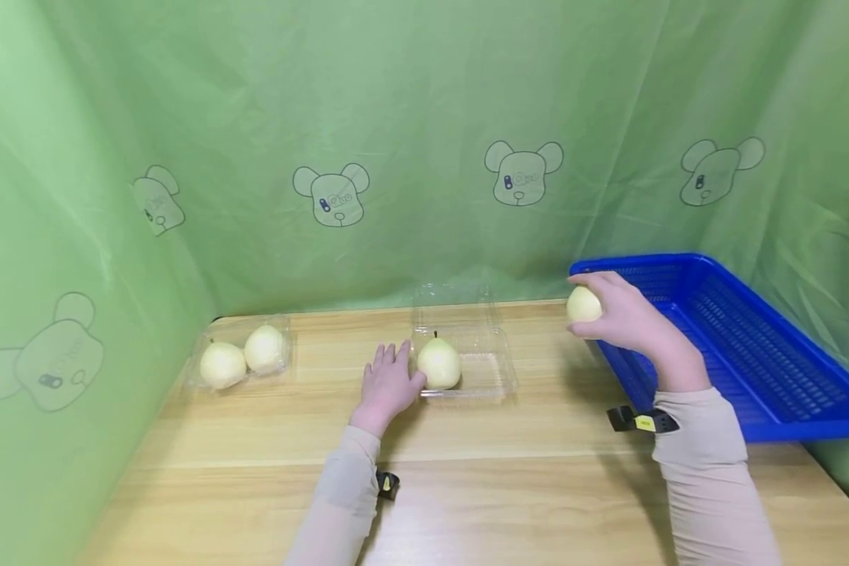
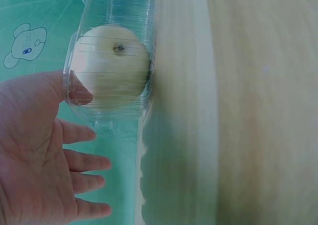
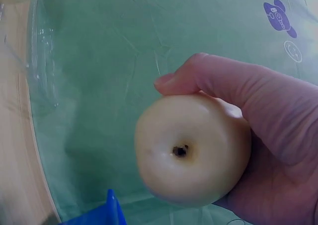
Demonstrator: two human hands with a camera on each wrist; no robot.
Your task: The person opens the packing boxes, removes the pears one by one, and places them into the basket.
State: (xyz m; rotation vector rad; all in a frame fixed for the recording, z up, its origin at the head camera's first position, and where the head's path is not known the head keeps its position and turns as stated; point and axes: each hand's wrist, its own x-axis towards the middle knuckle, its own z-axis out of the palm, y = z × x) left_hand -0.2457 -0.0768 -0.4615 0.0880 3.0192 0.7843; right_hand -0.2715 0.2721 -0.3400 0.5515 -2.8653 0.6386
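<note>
My right hand (image 1: 619,310) grips a pale yellow pear (image 1: 583,304) in the air beside the blue basket's near-left corner. In the right wrist view that pear (image 3: 189,150) shows its dark-centred end, with the thumb along one side. A clear plastic clamshell box (image 1: 484,377) lies with its lid up at mid-table, and one pear (image 1: 439,365) stands in its left half, stem upward. At the box's left end is my left hand (image 1: 387,385), fingers straight. The left wrist view shows its thumb (image 2: 79,92) through the plastic, over the rim beside the pear.
A blue slotted basket (image 1: 722,338) stands on the right of the wooden table (image 1: 269,472). Back left, another clear box (image 1: 288,350) contains two pears (image 1: 222,364). Green cloth (image 1: 424,157) with bear-face prints hangs behind and at the sides.
</note>
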